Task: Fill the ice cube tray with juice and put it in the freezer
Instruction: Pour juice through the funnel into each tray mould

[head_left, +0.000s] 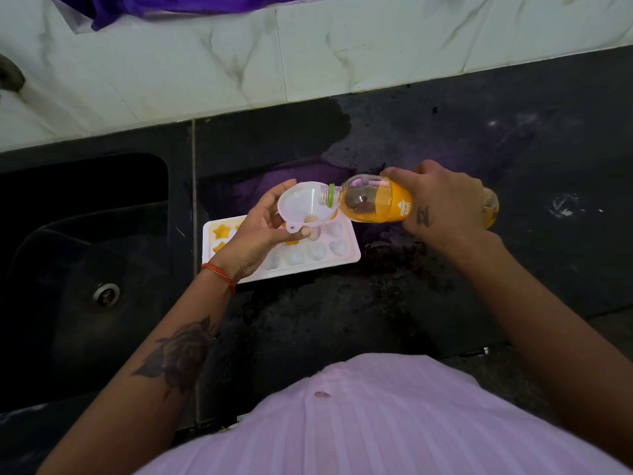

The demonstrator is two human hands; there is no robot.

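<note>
A white ice cube tray (pixel 346 260) with star and heart moulds lies on the black counter. Its left star cells hold orange juice; the heart cells on the right look pale. My left hand (pixel 263 228) holds a small white funnel (pixel 303 204) above the tray's middle. My right hand (pixel 442 204) grips a juice bottle (pixel 376 204) with an orange label, tipped on its side. The bottle's open mouth rests at the funnel's rim. The hand and funnel hide part of the tray.
A dark sink (pixel 85 269) with a metal drain (pixel 107 293) is set into the counter at the left. The black counter (pixel 513 138) has a wet patch behind the tray. White marbled wall tiles (pixel 342 46) rise behind it, with purple cloth (pixel 171 5) at the top.
</note>
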